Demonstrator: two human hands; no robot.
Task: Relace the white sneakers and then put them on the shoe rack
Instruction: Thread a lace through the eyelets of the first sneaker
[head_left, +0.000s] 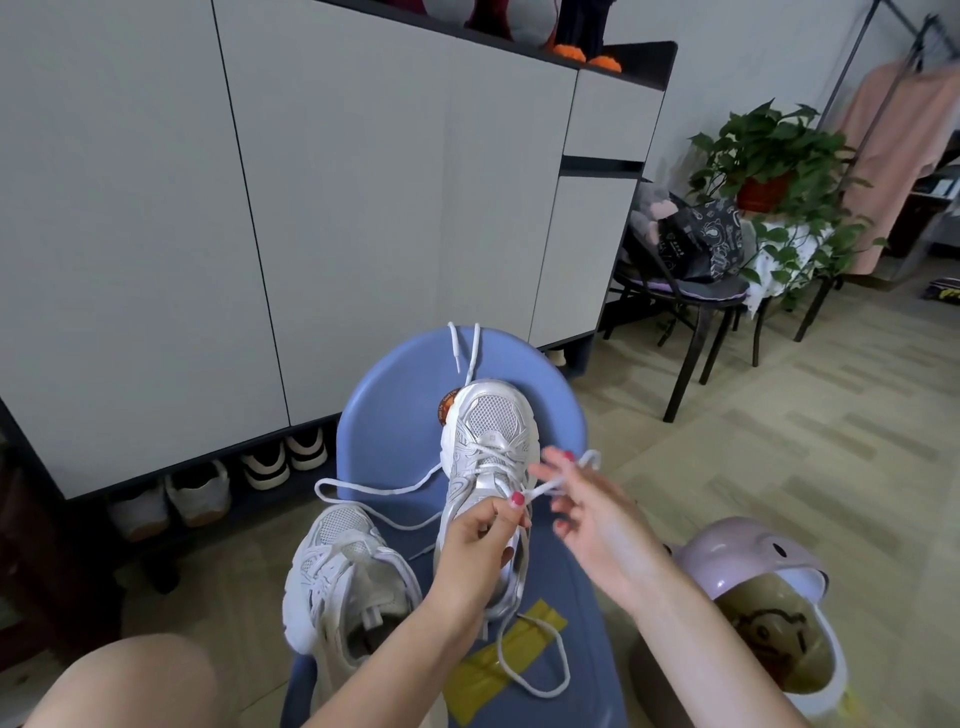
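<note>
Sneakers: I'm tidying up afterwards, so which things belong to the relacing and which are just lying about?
Job: laced sneaker, second sneaker, shoelace, left hand, right hand, blue chair.
Lying about: pink helmet, potted plant, black bag, shoes under cabinet.

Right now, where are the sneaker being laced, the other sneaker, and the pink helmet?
Sneaker being laced (485, 431): head view, on its mesh toe.
Other sneaker (337, 566): head view, on its side panel.
Pink helmet (737, 556): head view, on its shell's top.

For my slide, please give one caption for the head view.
Left hand pinches the lace at a sneaker on a blue chair; right hand pulls it.
</note>
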